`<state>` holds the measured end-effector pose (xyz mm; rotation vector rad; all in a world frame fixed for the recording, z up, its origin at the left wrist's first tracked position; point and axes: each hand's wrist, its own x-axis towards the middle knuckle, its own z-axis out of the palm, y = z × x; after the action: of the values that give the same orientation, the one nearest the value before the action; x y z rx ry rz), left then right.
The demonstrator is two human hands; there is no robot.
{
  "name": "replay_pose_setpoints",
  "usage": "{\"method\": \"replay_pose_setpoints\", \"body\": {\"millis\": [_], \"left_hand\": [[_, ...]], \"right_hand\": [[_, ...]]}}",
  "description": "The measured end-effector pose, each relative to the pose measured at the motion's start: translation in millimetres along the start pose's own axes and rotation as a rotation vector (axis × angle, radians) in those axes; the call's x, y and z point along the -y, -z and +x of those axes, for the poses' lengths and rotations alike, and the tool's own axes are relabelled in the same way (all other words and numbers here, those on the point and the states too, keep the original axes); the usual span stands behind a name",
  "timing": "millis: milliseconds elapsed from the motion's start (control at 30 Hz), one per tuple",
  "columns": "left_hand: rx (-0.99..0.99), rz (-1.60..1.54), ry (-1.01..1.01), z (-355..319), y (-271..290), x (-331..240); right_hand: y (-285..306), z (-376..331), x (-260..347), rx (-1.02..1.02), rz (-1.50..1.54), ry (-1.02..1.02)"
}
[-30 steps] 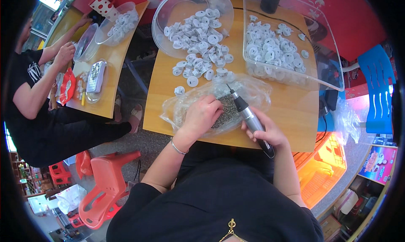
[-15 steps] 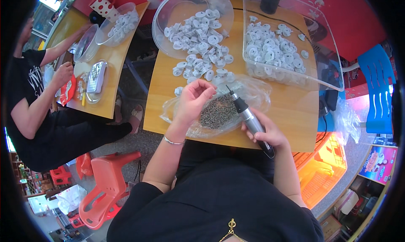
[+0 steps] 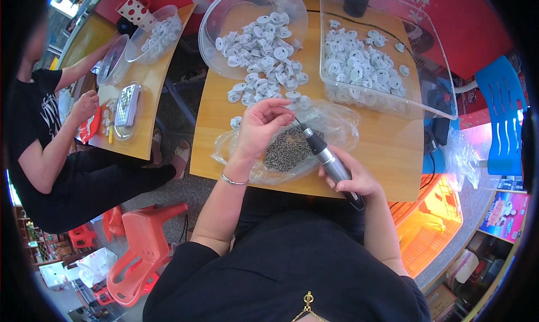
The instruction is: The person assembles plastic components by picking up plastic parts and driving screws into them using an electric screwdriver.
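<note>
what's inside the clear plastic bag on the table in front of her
The plastic bag holds a heap of small dark screws. The left hand and the electric screwdriver in the right hand cover part of the heap, so its full spread is hidden.

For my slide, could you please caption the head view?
Right hand aims an electric screwdriver at left hand, above a bag of screws beside white plastic parts.
</note>
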<state>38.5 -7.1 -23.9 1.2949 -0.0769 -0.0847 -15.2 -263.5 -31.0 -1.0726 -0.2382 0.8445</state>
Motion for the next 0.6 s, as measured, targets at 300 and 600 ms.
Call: {"method": "replay_pose_setpoints", "body": {"millis": [300,600], "left_hand": [[0.060,0.086,-0.003,0.1,-3.4,-7.6],[0.118,0.175,-0.024,2.8,-2.2,-11.1]], "right_hand": [[-3.6,0.7,2.5,-0.006,-0.027,-0.007],[-4.9,1.1,2.9,-0.019,-0.049,0.004]]}}
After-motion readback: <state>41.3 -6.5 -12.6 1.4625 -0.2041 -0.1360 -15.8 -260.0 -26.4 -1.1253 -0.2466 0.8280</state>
